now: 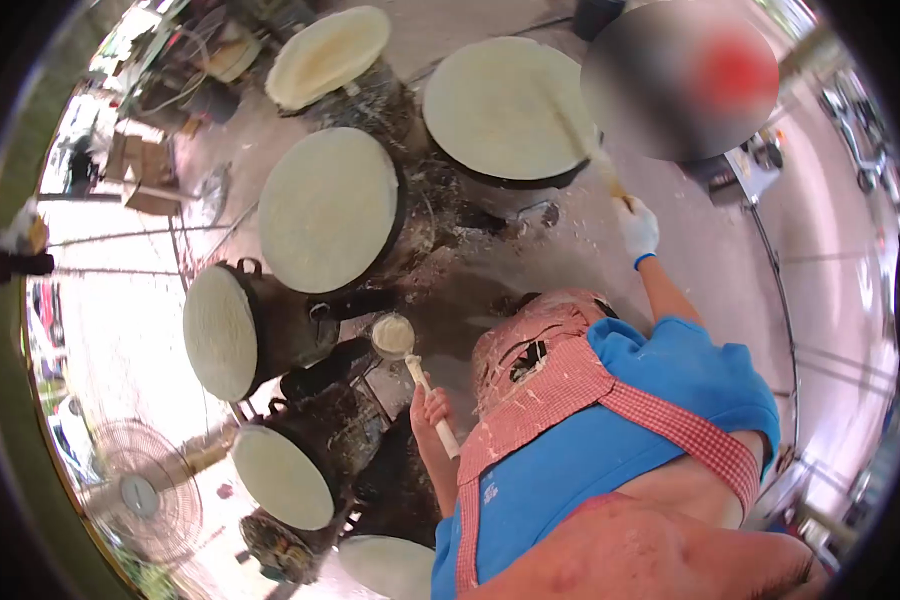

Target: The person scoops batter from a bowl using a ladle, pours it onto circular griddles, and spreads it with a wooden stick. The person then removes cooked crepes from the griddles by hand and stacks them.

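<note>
My left hand (pixel 431 408) is closed around the pale handle of a ladle (pixel 394 337), whose bowl is coated in or filled with something whitish. On my right hand (pixel 638 232) is a white glove with a blue cuff. Its fingers grip a brush-like tool (pixel 603 168) with a wooden handle; its far end is blurred over the top round griddle (pixel 505 108). Pale batter or a thin sheet covers that griddle. A second round griddle (pixel 330 210), nearer my left hand, has the same pale coating.
More pale-topped griddles (pixel 220 333) (pixel 282 477) curve around me on the left, on dark stands. At the upper left another round pale disc (pixel 330 57) tilts. A fan (pixel 142 495) stands at the lower left, a cardboard box (pixel 142 172) above it. A blurred oval hides the upper right.
</note>
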Available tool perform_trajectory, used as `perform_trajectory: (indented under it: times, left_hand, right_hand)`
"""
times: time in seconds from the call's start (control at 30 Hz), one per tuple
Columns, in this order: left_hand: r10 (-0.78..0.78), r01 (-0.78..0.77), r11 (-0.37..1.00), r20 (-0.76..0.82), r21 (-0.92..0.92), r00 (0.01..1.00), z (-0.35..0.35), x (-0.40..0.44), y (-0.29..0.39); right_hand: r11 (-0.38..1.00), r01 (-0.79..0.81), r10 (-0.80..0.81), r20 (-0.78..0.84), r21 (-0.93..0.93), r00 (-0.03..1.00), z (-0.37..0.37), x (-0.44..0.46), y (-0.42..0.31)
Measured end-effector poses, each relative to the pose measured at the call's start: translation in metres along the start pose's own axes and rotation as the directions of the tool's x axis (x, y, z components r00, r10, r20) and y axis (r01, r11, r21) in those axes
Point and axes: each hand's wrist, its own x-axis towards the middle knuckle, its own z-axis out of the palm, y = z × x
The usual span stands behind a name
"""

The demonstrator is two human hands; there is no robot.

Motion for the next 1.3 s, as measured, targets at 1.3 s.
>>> perform_trajectory:
  times: [1.3]
  left_hand:
    - [-0.007,0.001,0.978,-0.028,-0.207,1.0,-0.028,0.078,-0.143]
  right_hand:
    - [0.508,0.848,-0.838,0.312,0.147,0.448,-0.01,0.291,-0.226]
